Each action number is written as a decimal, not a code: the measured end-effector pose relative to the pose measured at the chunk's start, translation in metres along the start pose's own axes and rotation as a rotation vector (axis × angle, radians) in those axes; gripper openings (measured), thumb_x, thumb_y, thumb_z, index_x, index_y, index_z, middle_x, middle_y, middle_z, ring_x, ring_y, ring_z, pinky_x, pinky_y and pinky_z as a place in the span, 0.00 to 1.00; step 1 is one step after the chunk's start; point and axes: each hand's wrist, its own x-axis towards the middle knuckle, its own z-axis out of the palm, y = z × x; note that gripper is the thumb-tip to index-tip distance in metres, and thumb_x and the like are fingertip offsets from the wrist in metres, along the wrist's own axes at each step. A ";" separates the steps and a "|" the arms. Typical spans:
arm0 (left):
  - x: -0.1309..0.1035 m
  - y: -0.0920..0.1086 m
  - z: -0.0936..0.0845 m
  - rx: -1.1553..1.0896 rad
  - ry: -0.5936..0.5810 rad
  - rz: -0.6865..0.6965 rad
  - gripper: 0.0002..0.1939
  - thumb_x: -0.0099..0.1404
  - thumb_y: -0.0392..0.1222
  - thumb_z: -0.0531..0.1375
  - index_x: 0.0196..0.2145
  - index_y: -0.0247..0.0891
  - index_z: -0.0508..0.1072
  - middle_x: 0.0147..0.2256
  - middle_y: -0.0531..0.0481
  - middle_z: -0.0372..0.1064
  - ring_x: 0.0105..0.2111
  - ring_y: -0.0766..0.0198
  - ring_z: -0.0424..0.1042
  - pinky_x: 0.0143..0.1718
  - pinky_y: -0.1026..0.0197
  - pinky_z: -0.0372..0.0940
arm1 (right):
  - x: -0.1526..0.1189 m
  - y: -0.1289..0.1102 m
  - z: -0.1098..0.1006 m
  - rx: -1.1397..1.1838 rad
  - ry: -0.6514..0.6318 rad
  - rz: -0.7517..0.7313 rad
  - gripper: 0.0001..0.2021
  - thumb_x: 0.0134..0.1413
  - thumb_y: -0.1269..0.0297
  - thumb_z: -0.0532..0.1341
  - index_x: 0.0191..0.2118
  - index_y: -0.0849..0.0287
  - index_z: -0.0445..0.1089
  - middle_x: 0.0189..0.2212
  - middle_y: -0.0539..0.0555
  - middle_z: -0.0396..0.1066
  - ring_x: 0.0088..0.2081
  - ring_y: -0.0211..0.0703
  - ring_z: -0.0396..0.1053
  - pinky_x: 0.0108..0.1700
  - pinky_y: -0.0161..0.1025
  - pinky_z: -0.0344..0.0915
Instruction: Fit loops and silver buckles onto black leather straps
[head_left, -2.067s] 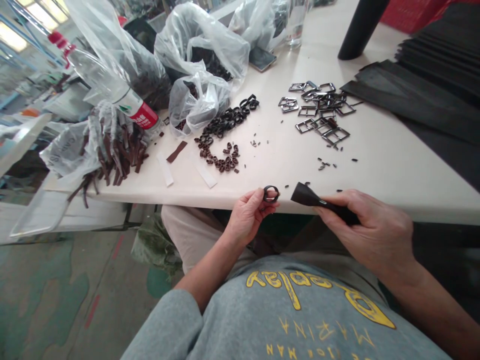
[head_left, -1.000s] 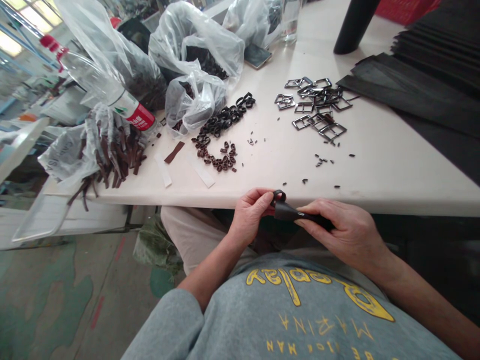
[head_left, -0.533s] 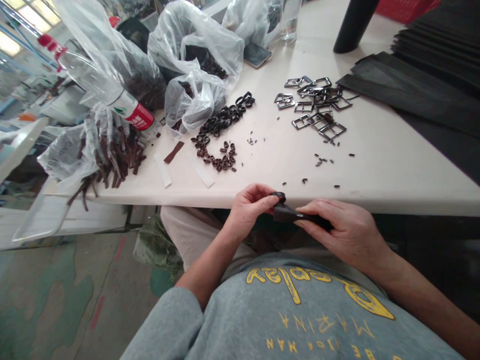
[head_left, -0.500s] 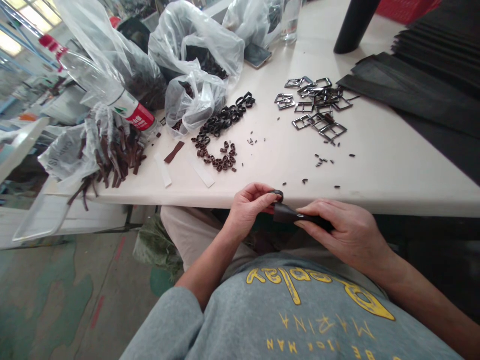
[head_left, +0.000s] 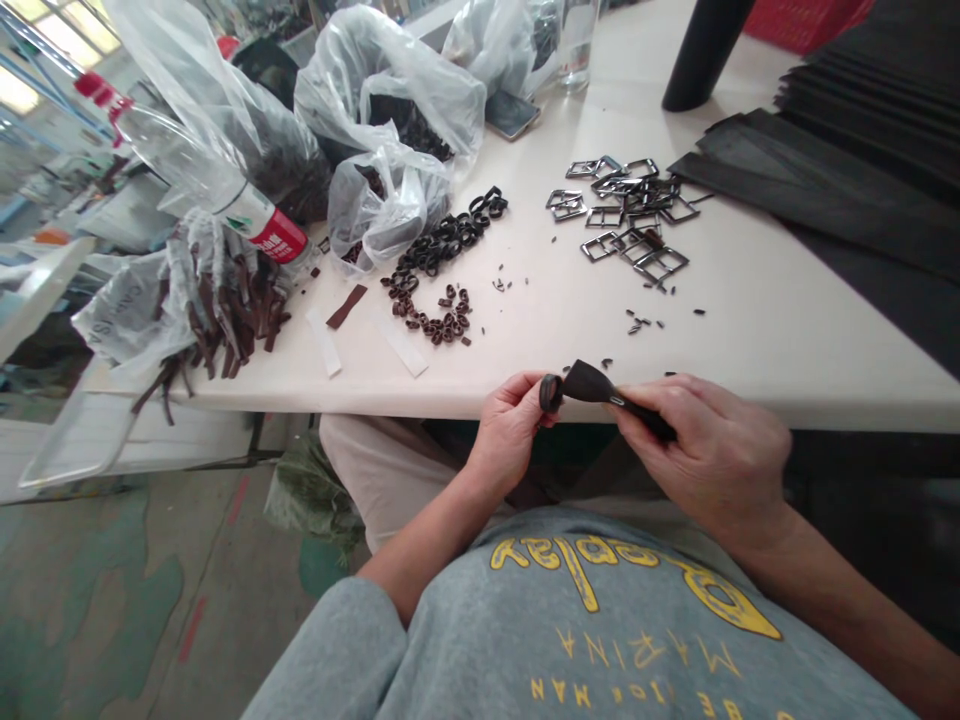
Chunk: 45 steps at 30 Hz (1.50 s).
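We hold a small dark loop (head_left: pixel 550 392) pinched in our left hand (head_left: pixel 510 430), fingers closed on it, just beside the splayed end of the dark strap (head_left: pixel 592 384) that our right hand (head_left: pixel 712 455) grips farther back, all of it in the air off the near edge of the worktop (head_left: pixel 750 330). The loop seems narrow against the flared strap end, so we judge it could buckle or skid off sideways, and a slipped loop would likely drop to our lap or the floor (head_left: pixel 97 620), since nothing lies under it. From left, the pale worktop carries a lying bottle (head_left: pixel 217 180) over a bag of brown strips (head_left: pixel 225 310), plastic bags (head_left: pixel 390 120) of dark parts, a scatter of loops (head_left: pixel 442 260), then metal buckles (head_left: pixel 630 210), a phone (head_left: pixel 511 113), and black straps (head_left: pixel 825 190) stacked at the right. The floor is worn green paint, and ceiling lights (head_left: pixel 45 50) show at far left.
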 end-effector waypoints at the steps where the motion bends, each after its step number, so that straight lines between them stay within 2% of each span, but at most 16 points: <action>1: 0.000 0.000 0.001 0.009 0.002 -0.003 0.16 0.54 0.53 0.71 0.30 0.37 0.77 0.22 0.57 0.68 0.22 0.74 0.62 0.25 0.68 0.57 | -0.001 -0.001 0.000 0.002 -0.014 -0.016 0.03 0.61 0.69 0.63 0.39 0.54 0.72 0.32 0.53 0.78 0.33 0.48 0.76 0.33 0.42 0.65; 6: 0.002 0.003 0.000 0.014 0.001 -0.037 0.14 0.52 0.48 0.72 0.33 0.37 0.79 0.23 0.57 0.70 0.20 0.75 0.61 0.23 0.68 0.56 | -0.007 -0.004 0.000 0.034 -0.095 -0.070 0.03 0.61 0.70 0.62 0.38 0.58 0.73 0.32 0.55 0.79 0.32 0.47 0.75 0.33 0.42 0.64; 13: -0.001 0.009 -0.009 0.036 -0.079 -0.094 0.20 0.53 0.53 0.71 0.38 0.36 0.82 0.25 0.53 0.75 0.23 0.72 0.68 0.26 0.68 0.62 | -0.006 0.001 -0.001 0.042 -0.088 -0.137 0.02 0.62 0.70 0.63 0.37 0.60 0.74 0.31 0.55 0.78 0.31 0.44 0.74 0.34 0.40 0.64; 19: 0.006 0.018 -0.014 0.163 -0.093 -0.189 0.17 0.50 0.49 0.73 0.33 0.34 0.81 0.19 0.55 0.70 0.19 0.74 0.64 0.23 0.69 0.59 | -0.008 0.000 -0.002 0.025 -0.092 -0.206 0.03 0.62 0.70 0.63 0.38 0.61 0.75 0.31 0.55 0.78 0.32 0.43 0.73 0.38 0.40 0.65; 23: 0.006 0.014 -0.017 0.251 -0.202 -0.237 0.17 0.52 0.51 0.72 0.32 0.33 0.82 0.22 0.54 0.71 0.20 0.74 0.63 0.23 0.68 0.58 | -0.010 -0.001 -0.001 0.049 -0.131 -0.225 0.04 0.63 0.69 0.62 0.38 0.61 0.75 0.30 0.55 0.78 0.32 0.43 0.73 0.38 0.40 0.65; 26: 0.002 0.005 -0.014 0.226 -0.255 -0.237 0.18 0.53 0.52 0.72 0.34 0.34 0.82 0.26 0.52 0.74 0.23 0.73 0.66 0.26 0.68 0.61 | -0.012 -0.002 0.004 0.097 -0.124 -0.133 0.04 0.63 0.69 0.61 0.37 0.60 0.73 0.30 0.55 0.77 0.32 0.44 0.75 0.36 0.40 0.65; 30: -0.005 -0.004 -0.007 0.150 -0.225 -0.140 0.20 0.53 0.51 0.72 0.41 0.38 0.83 0.30 0.52 0.76 0.27 0.71 0.67 0.31 0.67 0.63 | -0.015 -0.005 0.009 0.153 -0.124 0.050 0.05 0.64 0.66 0.60 0.36 0.57 0.72 0.30 0.54 0.78 0.32 0.47 0.76 0.34 0.41 0.66; 33: -0.006 0.002 -0.006 0.174 -0.197 -0.063 0.18 0.54 0.50 0.72 0.41 0.39 0.83 0.30 0.53 0.76 0.27 0.71 0.66 0.31 0.66 0.63 | -0.014 -0.001 0.007 0.250 -0.178 0.173 0.08 0.62 0.61 0.61 0.45 0.57 0.73 0.36 0.55 0.80 0.36 0.51 0.78 0.37 0.43 0.69; 35: -0.004 0.009 -0.008 0.194 -0.165 -0.017 0.16 0.54 0.49 0.72 0.39 0.39 0.84 0.29 0.53 0.75 0.26 0.71 0.65 0.30 0.67 0.62 | -0.014 0.005 0.002 0.361 -0.272 0.258 0.13 0.60 0.58 0.63 0.49 0.55 0.73 0.39 0.55 0.80 0.37 0.51 0.78 0.38 0.44 0.70; 37: -0.002 0.013 -0.011 0.196 -0.126 0.012 0.16 0.54 0.49 0.72 0.38 0.38 0.84 0.27 0.54 0.74 0.25 0.72 0.64 0.28 0.68 0.61 | -0.014 0.012 -0.003 0.477 -0.394 0.343 0.12 0.60 0.57 0.62 0.46 0.54 0.74 0.35 0.52 0.80 0.33 0.48 0.77 0.35 0.42 0.70; 39: -0.001 0.011 -0.013 0.189 -0.104 -0.003 0.16 0.52 0.50 0.73 0.37 0.38 0.84 0.26 0.54 0.74 0.24 0.72 0.65 0.28 0.67 0.61 | -0.015 0.016 -0.008 0.559 -0.482 0.420 0.10 0.62 0.56 0.60 0.39 0.54 0.75 0.27 0.49 0.77 0.26 0.44 0.74 0.28 0.39 0.67; 41: -0.001 0.004 -0.012 0.183 -0.110 -0.061 0.18 0.51 0.50 0.74 0.36 0.38 0.83 0.28 0.53 0.76 0.24 0.71 0.66 0.29 0.66 0.63 | -0.016 0.017 -0.010 0.598 -0.506 0.478 0.12 0.62 0.55 0.59 0.34 0.55 0.75 0.21 0.48 0.73 0.22 0.41 0.70 0.24 0.37 0.63; 45: -0.003 -0.008 -0.005 0.171 -0.138 -0.114 0.20 0.49 0.52 0.74 0.35 0.35 0.82 0.28 0.51 0.77 0.24 0.71 0.68 0.29 0.65 0.65 | -0.015 0.014 -0.012 0.642 -0.503 0.516 0.11 0.61 0.55 0.60 0.32 0.55 0.74 0.21 0.48 0.72 0.23 0.41 0.69 0.26 0.37 0.63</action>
